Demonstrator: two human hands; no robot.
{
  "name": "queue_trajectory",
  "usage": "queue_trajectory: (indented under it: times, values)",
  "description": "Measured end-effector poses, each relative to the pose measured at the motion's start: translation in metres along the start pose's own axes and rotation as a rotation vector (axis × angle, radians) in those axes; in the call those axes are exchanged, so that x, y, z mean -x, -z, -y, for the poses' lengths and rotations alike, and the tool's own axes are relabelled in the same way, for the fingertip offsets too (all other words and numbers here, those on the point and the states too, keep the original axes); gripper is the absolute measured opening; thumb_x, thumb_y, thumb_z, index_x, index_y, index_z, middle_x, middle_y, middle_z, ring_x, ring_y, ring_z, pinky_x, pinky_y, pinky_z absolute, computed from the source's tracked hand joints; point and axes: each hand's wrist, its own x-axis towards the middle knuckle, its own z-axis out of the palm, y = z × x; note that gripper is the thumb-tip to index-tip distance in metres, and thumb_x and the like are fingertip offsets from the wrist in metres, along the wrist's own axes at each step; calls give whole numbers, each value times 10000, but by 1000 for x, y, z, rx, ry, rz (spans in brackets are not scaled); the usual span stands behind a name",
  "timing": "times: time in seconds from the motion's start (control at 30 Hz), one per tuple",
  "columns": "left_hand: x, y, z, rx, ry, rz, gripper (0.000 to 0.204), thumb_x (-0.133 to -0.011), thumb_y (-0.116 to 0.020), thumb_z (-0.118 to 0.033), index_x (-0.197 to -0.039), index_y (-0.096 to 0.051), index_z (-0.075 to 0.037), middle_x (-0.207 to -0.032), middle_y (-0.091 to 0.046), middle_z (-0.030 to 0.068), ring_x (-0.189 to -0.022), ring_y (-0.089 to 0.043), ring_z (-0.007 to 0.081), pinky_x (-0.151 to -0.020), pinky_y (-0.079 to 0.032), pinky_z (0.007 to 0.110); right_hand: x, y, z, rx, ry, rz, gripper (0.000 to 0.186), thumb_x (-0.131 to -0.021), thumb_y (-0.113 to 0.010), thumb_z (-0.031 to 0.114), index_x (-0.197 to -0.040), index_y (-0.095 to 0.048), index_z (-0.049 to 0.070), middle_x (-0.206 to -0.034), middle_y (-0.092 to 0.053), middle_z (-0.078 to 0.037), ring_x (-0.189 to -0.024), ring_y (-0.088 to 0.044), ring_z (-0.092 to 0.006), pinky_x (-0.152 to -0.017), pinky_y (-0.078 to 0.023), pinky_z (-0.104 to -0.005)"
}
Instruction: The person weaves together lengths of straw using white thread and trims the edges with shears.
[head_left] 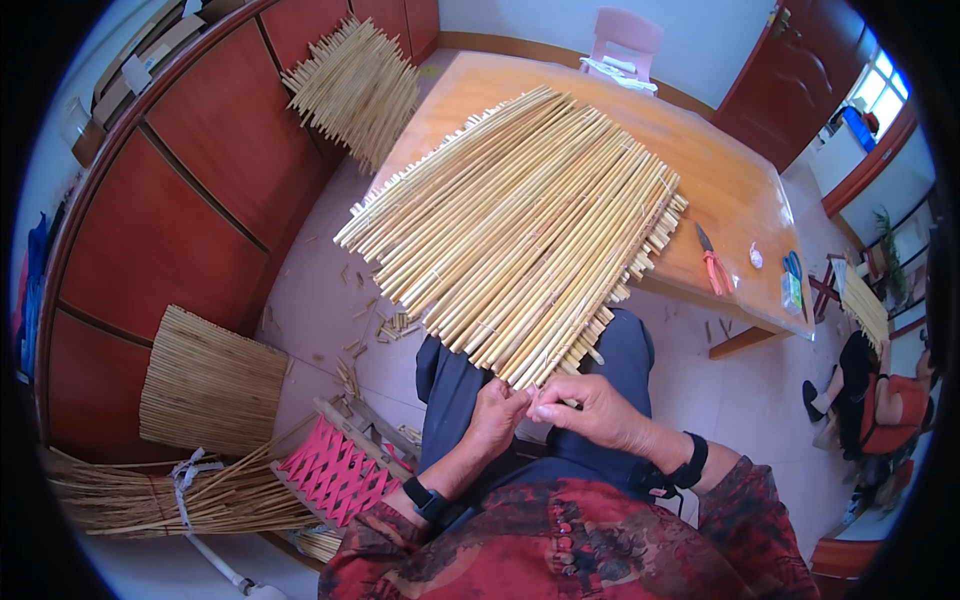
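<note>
A thick mat of pale straw-coloured stalks (510, 230), bound in rows by thin ties, rests partly on the table and slopes down over my knees. At its near corner, my left hand (497, 414) and my right hand (592, 410) meet with fingertips pinched close together. Both hands are closed. Whatever lies between the fingers is too small and too covered to make out. The stalk ends just beyond my fingertips are uneven.
On the wooden table (755, 200) lie red-handled pliers (713, 262), blue-handled scissors (792, 265) and a small box (792, 293). More stalk mats (212, 380) lean on the red cabinets (160, 220). A pink-laced stool (338, 468) stands at my left, by bundled stalks (120, 495). Another person (885, 395) sits far right.
</note>
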Motion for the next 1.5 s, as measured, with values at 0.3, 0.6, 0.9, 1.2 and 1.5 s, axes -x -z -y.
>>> queue_trajectory:
  times: [0.3,0.6,0.9,1.2,1.5]
  values:
    - [-7,4,7,92,-47,92,339,-864,-577,-80,-1171,-488,35,-1062,-590,106,-940,-594,177,-845,-491,334,2,-1,12,156,-18,-8,92,-827,-588,90,-824,-587,-2,-778,-553,-97,-692,-554,-202,-652,-450,-285]
    - [13,8,-13,129,41,212,433,-879,-578,-143,-1231,-416,49,-1197,-518,142,-1029,-568,215,-894,-471,355,16,79,52,1057,-112,-57,72,-766,-641,126,-801,-594,85,-774,-585,-78,-710,-594,-273,-600,-472,-343]
    - [9,15,-24,298,-75,164,351,-908,-529,-207,-1138,-465,51,-1113,-574,162,-984,-599,232,-871,-486,369,-7,79,62,662,-132,-261,58,-788,-632,63,-817,-585,42,-729,-592,-58,-651,-604,-153,-560,-472,-257]
    - [2,10,-32,108,-22,89,384,-906,-545,-225,-1156,-465,55,-1077,-587,151,-923,-617,200,-794,-510,318,-35,56,35,27,-29,-508,306,-832,-591,14,-1113,-473,-14,-820,-599,-55,-738,-625,-124,-632,-510,-227]
    - [-2,17,-35,45,87,109,378,-892,-569,-211,-1132,-491,70,-960,-595,96,-841,-610,177,-754,-533,343,-35,50,16,-443,-199,-409,562,-834,-555,-15,-1326,-285,-13,-880,-557,-71,-808,-620,-162,-753,-513,-263]
